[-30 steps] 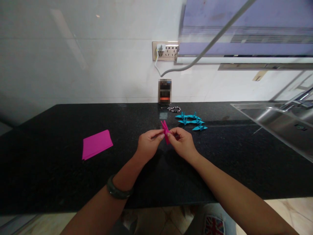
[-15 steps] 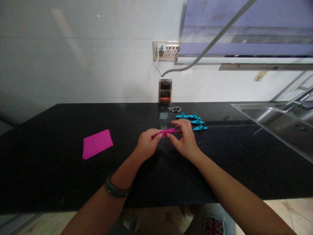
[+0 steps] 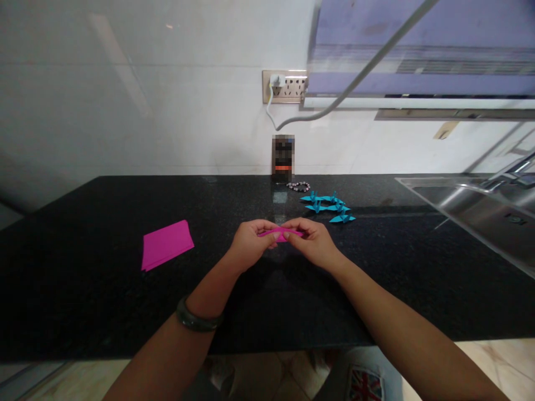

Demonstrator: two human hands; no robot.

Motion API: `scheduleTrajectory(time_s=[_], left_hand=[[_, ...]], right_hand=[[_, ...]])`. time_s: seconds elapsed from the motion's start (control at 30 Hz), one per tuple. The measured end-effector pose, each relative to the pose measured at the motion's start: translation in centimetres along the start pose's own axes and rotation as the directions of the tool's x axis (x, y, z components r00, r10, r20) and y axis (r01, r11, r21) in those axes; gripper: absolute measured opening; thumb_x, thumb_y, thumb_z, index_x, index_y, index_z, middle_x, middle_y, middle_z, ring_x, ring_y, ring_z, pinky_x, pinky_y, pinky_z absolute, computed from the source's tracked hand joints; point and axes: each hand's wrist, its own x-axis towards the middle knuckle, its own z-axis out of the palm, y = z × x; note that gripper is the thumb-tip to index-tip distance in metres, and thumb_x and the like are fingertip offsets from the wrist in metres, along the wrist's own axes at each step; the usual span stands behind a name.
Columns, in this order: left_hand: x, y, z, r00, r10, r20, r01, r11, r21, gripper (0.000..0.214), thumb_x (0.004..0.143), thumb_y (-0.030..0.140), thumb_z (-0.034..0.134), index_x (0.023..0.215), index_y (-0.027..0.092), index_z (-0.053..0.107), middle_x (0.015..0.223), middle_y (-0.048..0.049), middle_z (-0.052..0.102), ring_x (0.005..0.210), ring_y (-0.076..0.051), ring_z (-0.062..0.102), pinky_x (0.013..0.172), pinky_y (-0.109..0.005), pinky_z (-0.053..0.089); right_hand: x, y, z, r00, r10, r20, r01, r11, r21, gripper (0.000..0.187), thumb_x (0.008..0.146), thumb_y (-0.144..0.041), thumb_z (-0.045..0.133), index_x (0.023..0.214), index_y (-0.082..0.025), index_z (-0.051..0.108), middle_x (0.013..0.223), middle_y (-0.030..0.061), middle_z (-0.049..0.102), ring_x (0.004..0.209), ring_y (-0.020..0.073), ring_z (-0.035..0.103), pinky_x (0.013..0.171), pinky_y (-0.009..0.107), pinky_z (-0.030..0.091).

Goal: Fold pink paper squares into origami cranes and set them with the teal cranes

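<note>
A person's left hand and right hand pinch a folded pink paper from either side over a black worktop, its exact folds hard to make out. Five blue paper cranes sit beyond the right hand, near a beaded loop; pink sheets lie at left.

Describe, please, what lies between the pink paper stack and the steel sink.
Head view: left hand, folded pink paper, right hand and five blue paper cranes.
</note>
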Motion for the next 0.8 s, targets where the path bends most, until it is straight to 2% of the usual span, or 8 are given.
scheduleTrajectory(time_s=[0.3,0.4,0.5,0.63,0.8], left_hand=[[-0.25,0.66,0.12,0.998,-0.064,0.018,0.065,0.997,-0.050,0.017,0.062,0.018,0.064,0.076,0.009,0.062,0.060,-0.0024,0.061,0.049,-0.008,0.053,0.050,-0.021,0.043],[-0.22,0.46,-0.07,0.993,-0.094,0.076,0.105,0.982,-0.156,0.023,0.064,0.023,0.064,0.083,0.010,0.062,0.065,-0.0036,0.063,0.053,-0.009,0.056,0.054,-0.022,0.046],[-0.16,0.26,-0.19,0.988,-0.116,0.105,0.136,0.967,-0.214,0.028,0.067,0.030,0.063,0.086,0.010,0.063,0.072,-0.0058,0.064,0.056,-0.010,0.057,0.057,-0.023,0.048],[-0.05,0.15,-0.13,0.995,-0.094,0.040,0.098,0.985,-0.145,0.030,0.063,0.031,0.067,0.083,0.009,0.063,0.067,-0.0052,0.064,0.056,-0.010,0.057,0.056,-0.024,0.048],[0.01,0.18,0.00,0.999,0.011,-0.031,-0.012,0.998,-0.058,0.028,0.062,0.030,0.068,0.081,0.010,0.064,0.068,-0.0053,0.064,0.057,-0.011,0.056,0.057,-0.025,0.047]], right_hand=[[-0.19,-0.16,-0.04,0.999,-0.012,-0.039,0.011,1.000,-0.028,0.013,0.069,-0.015,0.055,0.074,-0.016,0.066,0.065,0.0004,0.062,0.054,0.0088,0.049,0.051,0.021,0.037],[-0.11,-0.13,-0.16,0.998,-0.014,-0.065,0.011,0.999,-0.047,0.013,0.069,-0.015,0.054,0.073,-0.017,0.066,0.063,-0.0002,0.061,0.053,0.0086,0.048,0.051,0.021,0.037],[-0.06,-0.26,-0.31,0.994,-0.079,-0.072,0.073,0.994,-0.081,0.013,0.070,-0.015,0.053,0.074,-0.018,0.066,0.067,0.0004,0.062,0.056,0.0093,0.051,0.053,0.022,0.038],[-0.12,-0.46,-0.33,0.986,-0.166,-0.032,0.161,0.980,-0.119,0.014,0.073,-0.017,0.052,0.076,-0.020,0.066,0.072,0.0019,0.062,0.064,0.0116,0.055,0.060,0.025,0.042],[-0.14,-0.30,-0.06,0.991,-0.126,-0.045,0.120,0.985,-0.122,0.016,0.075,-0.026,0.054,0.086,-0.020,0.064,0.079,0.0040,0.063,0.071,0.0139,0.057,0.065,0.027,0.045]])
